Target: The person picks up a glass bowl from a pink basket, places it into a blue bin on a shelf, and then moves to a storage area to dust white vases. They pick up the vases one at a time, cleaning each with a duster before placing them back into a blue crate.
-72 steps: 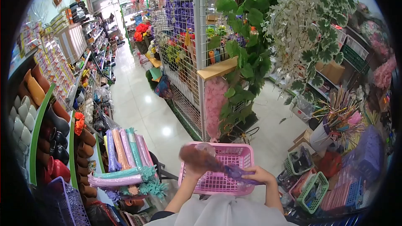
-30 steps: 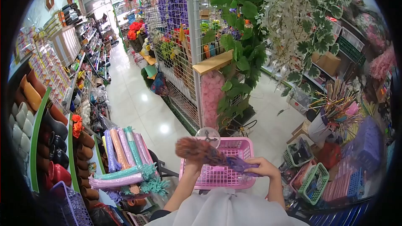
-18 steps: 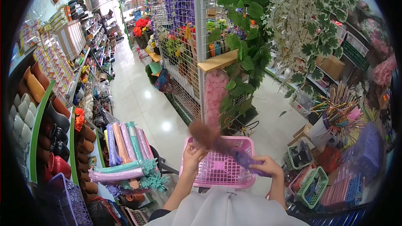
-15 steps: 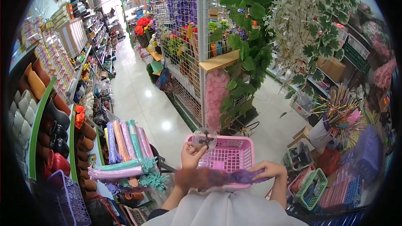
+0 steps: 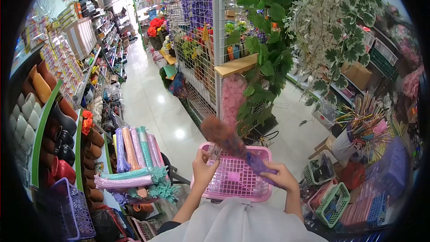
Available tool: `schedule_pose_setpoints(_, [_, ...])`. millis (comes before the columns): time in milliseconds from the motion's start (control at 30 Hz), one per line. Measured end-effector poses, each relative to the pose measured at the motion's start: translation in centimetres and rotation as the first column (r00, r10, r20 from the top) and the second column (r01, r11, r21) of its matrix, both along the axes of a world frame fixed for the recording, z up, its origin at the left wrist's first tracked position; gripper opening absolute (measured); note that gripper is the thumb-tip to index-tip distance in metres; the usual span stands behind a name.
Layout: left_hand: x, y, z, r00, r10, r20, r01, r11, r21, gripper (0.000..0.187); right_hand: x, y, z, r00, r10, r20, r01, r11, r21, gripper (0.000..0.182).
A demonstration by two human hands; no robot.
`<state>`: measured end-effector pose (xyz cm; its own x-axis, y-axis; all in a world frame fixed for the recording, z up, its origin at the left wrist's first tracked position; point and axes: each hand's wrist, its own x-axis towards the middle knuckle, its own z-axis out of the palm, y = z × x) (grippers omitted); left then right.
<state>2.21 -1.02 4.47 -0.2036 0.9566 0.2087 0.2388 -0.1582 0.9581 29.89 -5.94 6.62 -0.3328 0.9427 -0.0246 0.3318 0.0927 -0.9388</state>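
**Duster Aslant Over the Pink Basket, Both Hands Busy!**

Here's the big one first: a rectangular pink plastic lattice basket (image 5: 233, 177), down at six o'clock in the view, the light grey garment (image 5: 237, 222) just below it. Over it slants a long, fluffy duster (image 5: 236, 146), rusty brown at the top, purple at the lower end. What a line it cuts! From the right hand (image 5: 282, 177) it runs up towards ten o'clock, its brown head at twelve o'clock from the left hand (image 5: 205, 166).

The right hand, at three o'clock of the basket, has its fingers curled tight around the purple end. Over at nine o'clock, the left hand pinches a small clear plastic piece (image 5: 215, 151) between thumb and fingers, at one o'clock from the palm.

Tricky viewing now! The brown head is blurred, and the clear piece's shape is hard to read; whether the two touch, I can't tell. Fingers cover part of the purple end, while hands and duster hide stretches of the basket's rim.
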Motion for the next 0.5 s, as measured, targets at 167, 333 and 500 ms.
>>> schedule_pose_setpoints(167, [0.3, 0.3, -0.6, 0.999, -0.023, 0.023, 0.021, 0.997, 0.081, 0.029, 1.0, 0.0, 0.5, 0.960, 0.228, 0.163, -0.237, 0.971, 0.036, 0.045])
schedule_pose_setpoints(333, [-0.2, 1.7, -3.1, 0.851, 0.113, -0.513, 0.061, 0.948, 0.311, 0.024, 0.6, 0.5, 0.2, 0.990, -0.139, 0.017, 0.136, 0.983, 0.119, 0.047])
schedule_pose_setpoints(500, [0.9, 1.3, -2.1, 0.992, -0.070, -0.108, 0.076, 0.996, 0.054, 0.033, 1.4, 1.3, -1.1, 0.995, -0.098, 0.007, 0.098, 0.994, 0.054, 0.048])
